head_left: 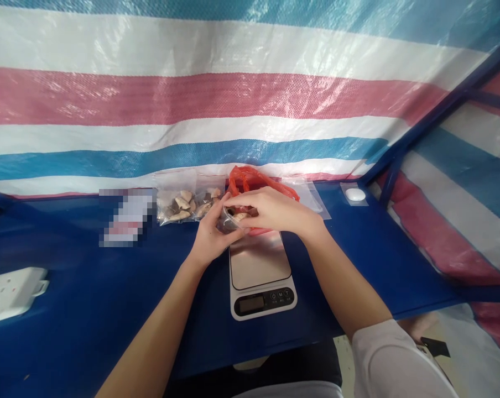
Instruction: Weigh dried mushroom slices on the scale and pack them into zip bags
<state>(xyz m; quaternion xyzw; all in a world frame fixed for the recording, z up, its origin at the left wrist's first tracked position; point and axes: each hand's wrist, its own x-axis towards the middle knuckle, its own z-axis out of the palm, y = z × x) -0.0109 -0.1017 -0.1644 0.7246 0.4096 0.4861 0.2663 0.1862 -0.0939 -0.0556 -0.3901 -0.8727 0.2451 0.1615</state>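
Note:
My hands meet above a digital kitchen scale (258, 276) with a steel platform and a white base. Both are shut on a small clear plastic container (230, 220), which has dark and pale pieces inside. My left hand (211, 235) holds it from below and the side, and my right hand (275, 210) grips it over the top. The fingers hide most of the container. Just behind my hands lies a crumpled red plastic bag (245, 182). To its left is a clear resealable bag (177, 202) of pale, rough chunks.
A blue table (88, 320) carries a white power strip (9, 293) at left, a pixelated flat item (129, 215), and a small white object (355, 194) on a clear sleeve. A striped tarpaulin wall (192, 94) and blue frame bars stand behind.

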